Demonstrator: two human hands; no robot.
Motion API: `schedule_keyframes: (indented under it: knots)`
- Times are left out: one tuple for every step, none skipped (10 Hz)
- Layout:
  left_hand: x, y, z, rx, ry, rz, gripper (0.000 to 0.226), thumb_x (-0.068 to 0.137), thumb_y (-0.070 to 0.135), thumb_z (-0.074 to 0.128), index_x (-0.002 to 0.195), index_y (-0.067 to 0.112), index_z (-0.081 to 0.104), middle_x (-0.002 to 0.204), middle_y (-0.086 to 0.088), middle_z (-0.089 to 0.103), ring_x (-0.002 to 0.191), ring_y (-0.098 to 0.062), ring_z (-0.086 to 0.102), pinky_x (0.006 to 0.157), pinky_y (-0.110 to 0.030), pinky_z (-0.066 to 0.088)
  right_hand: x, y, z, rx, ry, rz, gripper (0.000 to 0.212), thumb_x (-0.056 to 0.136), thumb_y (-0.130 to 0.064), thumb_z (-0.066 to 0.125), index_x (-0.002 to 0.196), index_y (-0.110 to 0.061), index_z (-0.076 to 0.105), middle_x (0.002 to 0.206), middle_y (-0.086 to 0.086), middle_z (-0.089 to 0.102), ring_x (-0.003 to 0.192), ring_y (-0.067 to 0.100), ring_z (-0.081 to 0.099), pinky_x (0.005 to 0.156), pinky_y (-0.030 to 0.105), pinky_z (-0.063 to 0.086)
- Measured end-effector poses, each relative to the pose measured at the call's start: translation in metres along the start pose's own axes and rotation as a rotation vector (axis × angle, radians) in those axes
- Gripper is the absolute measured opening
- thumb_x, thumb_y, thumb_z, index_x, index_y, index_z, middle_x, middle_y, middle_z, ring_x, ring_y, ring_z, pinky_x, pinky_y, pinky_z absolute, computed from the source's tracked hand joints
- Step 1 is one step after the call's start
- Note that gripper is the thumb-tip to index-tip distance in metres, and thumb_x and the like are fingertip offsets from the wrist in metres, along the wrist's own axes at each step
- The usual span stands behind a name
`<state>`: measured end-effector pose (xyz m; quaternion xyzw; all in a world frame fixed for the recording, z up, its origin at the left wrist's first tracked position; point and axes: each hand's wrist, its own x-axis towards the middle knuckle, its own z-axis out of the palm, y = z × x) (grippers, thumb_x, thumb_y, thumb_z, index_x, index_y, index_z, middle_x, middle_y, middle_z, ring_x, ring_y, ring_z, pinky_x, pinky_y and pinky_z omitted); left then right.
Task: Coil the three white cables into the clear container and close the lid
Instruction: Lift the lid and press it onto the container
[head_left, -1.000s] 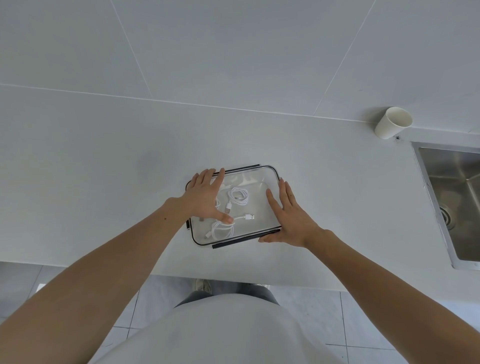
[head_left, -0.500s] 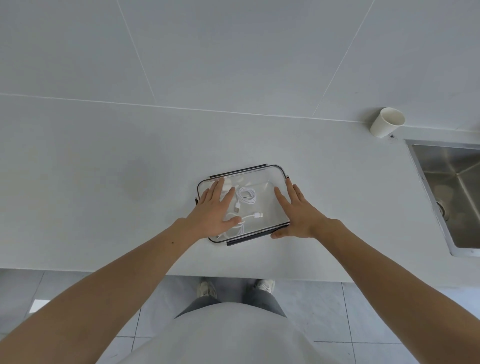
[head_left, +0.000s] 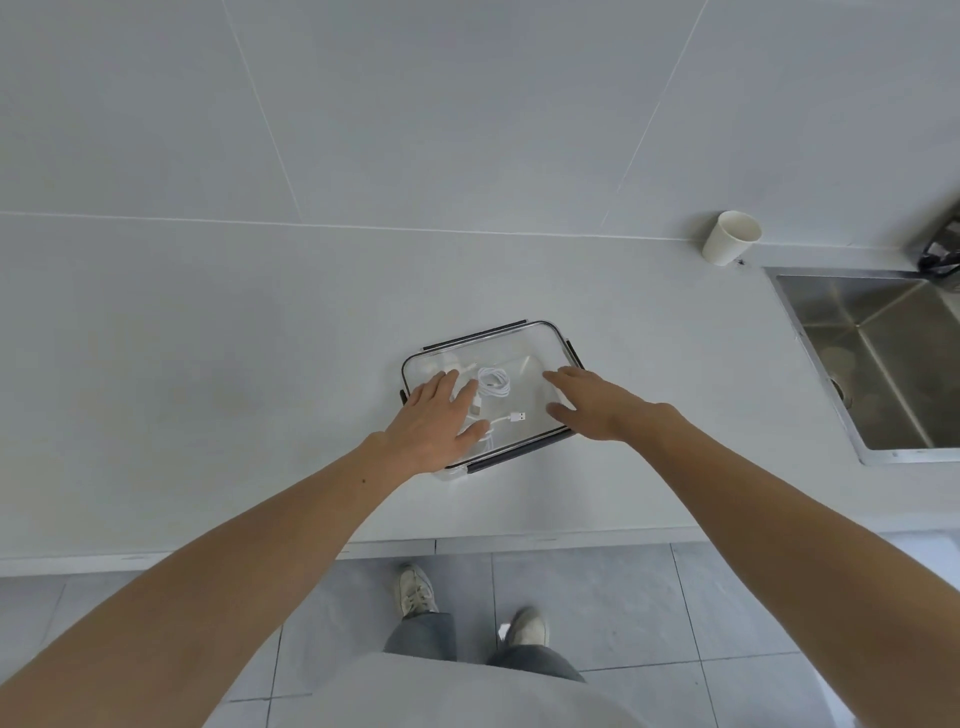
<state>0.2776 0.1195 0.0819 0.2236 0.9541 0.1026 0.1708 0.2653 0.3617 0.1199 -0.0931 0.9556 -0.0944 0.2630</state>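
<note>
Swung inward, the right hand (head_left: 592, 410) is now laid across the lid (head_left: 519, 358), fingers straight, nothing gripped; the left hand (head_left: 436, 423) is pressed flat, fingers spread. Under the fingertips (head_left: 451, 376), white cables (head_left: 493, 384) are seen coiled inside the clear container (head_left: 451, 474); closing is judged nearly done.

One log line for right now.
step: press lid | left hand: flat on lid | right hand: flat on lid | white cables: coiled under lid
</note>
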Motion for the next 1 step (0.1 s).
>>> schedule_keyframes:
  knots:
    - [-0.0044, 0.0059, -0.0033, -0.012, 0.057, -0.013, 0.065, 0.102, 0.049, 0.028, 0.154, 0.013, 0.014, 0.161, -0.016, 0.012, 0.149, -0.031, 0.009, 0.12, -0.041, 0.01, -0.0051, -0.0045, 0.0024, -0.013, 0.109, -0.045, 0.049, 0.103, -0.026, 0.04, 0.149, -0.011, 0.032, 0.146, 0.013, 0.043, 0.135, 0.031, 0.04, 0.105, 0.038, 0.037]
